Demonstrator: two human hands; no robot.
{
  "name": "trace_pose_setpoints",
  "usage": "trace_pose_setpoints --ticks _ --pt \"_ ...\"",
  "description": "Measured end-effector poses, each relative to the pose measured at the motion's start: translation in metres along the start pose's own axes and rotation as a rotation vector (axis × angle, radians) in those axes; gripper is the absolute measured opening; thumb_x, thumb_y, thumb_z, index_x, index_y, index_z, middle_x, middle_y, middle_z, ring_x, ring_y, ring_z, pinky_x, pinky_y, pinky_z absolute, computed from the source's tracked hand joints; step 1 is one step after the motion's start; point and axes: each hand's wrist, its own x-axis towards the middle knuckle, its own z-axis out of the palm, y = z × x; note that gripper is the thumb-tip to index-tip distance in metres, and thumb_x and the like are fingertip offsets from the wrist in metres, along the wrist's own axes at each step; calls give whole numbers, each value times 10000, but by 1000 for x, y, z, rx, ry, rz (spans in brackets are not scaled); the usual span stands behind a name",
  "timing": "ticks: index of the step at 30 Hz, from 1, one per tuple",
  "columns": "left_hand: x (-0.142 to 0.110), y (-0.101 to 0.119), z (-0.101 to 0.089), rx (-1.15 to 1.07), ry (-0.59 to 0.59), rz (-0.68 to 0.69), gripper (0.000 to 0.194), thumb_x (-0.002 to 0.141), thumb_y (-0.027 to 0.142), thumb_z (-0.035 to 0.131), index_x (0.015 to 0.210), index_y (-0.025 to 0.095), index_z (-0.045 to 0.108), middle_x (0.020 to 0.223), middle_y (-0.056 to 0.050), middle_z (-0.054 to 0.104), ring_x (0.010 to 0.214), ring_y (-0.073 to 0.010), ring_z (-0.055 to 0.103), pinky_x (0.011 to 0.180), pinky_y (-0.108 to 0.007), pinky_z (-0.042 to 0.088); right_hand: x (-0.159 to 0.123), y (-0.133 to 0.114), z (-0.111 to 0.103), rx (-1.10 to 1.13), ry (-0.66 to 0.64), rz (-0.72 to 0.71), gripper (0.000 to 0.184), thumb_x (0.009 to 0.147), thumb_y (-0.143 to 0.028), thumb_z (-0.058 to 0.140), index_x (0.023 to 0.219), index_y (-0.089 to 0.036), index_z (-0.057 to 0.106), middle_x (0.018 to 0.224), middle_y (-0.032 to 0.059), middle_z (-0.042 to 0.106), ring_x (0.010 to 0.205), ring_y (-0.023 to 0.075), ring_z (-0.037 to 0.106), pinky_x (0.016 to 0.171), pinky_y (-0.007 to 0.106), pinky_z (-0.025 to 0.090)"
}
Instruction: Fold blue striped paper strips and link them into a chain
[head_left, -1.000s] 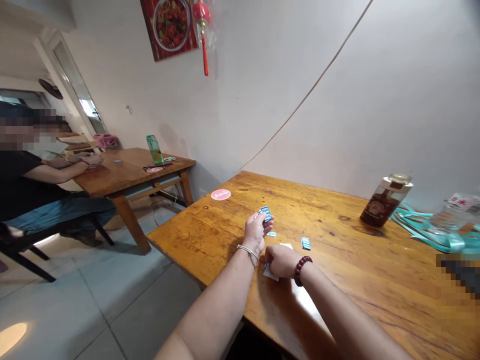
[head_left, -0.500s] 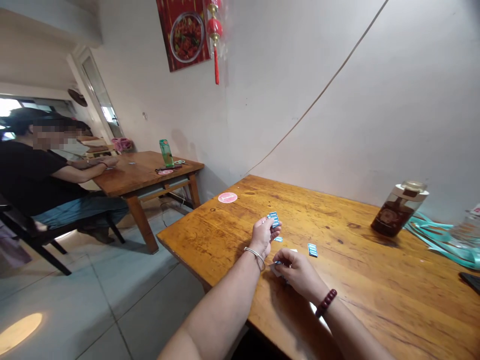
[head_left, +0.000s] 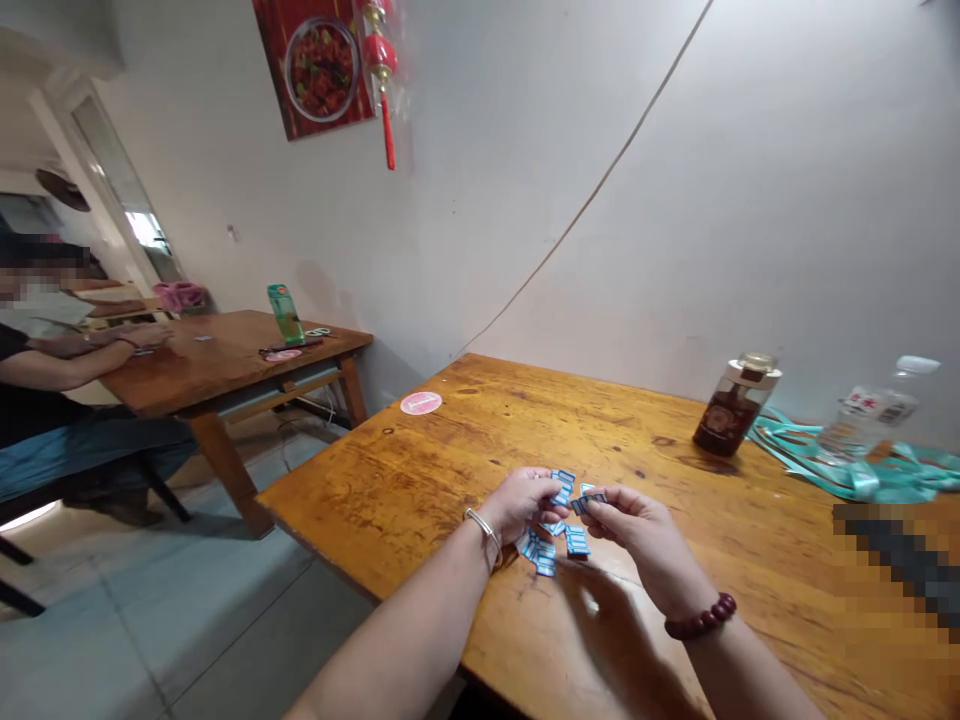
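Note:
Over the wooden table point(head_left: 390, 470), my left hand point(head_left: 521, 503) pinches a small blue-and-white striped card point(head_left: 562, 487). My right hand point(head_left: 634, 530) pinches another small blue card point(head_left: 588, 503), close to the first but apart from it. Below them, a loose cluster of similar cards point(head_left: 538, 551) lies on the wood, with one more card point(head_left: 577, 541) just to its right. My hands hide part of the cards beneath them.
On the table's far side stand a brown-filled bottle point(head_left: 735, 410) and a plastic water bottle point(head_left: 874, 410) beside teal ribbons point(head_left: 855, 472). A pink round disc point(head_left: 421, 403) lies near the far edge. A seated person point(head_left: 45, 375) works at another table point(head_left: 225, 365) to the left.
My hands have come closer together above the table, each pinching a card. More blue cards now show on the table, and the white sheet under my right hand no longer shows.

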Motion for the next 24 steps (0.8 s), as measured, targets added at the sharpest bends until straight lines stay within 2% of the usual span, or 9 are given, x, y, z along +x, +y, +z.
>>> trace_pose_setpoints --ticks 3,5,10,16,21,24 --pt "-3 -4 6 70 -123 -63 161 612 250 591 691 117 548 602 -22 562 483 -66 512 424 -149 359 -1 10 -6 -28 15 60 218 633 -360 595 619 -155 523 524 -29 500 449 76 430 452 209 351" --pt "-4 -6 8 118 -162 -103 199 610 283 600 702 115 549 596 -16 560 494 -71 520 444 -158 372 -1 17 -6 -91 45 41 219 621 -355 603 607 -161 504 520 -39 490 435 70 410 428 200 332" --pt "-5 -6 9 179 -195 -129 288 624 373 595 742 114 559 614 -21 569 516 -73 526 474 -167 382 1 29 -7 -222 139 -53 191 647 -328 581 597 -167 492 530 -40 484 477 77 426 438 189 338" --pt "-4 -8 9 173 -160 -91 260 622 317 601 774 108 571 661 -35 578 536 -77 547 478 -165 398 -1 20 -8 -129 107 -13 223 661 -375 565 628 -158 522 564 -23 505 480 89 448 450 208 366" --pt "-4 -10 11 174 -221 -119 234 643 300 577 768 103 574 707 -52 586 563 -81 561 485 -157 410 -1 17 -9 -218 153 -149 238 693 -383 541 624 -156 521 588 -5 518 520 99 446 490 216 364" --pt "-6 -10 12 163 -252 -101 231 676 300 551 794 103 575 734 -55 584 568 -68 558 495 -146 410 -1 21 -8 -265 186 -170 230 710 -374 522 622 -162 509 573 -14 500 524 99 436 498 215 356"
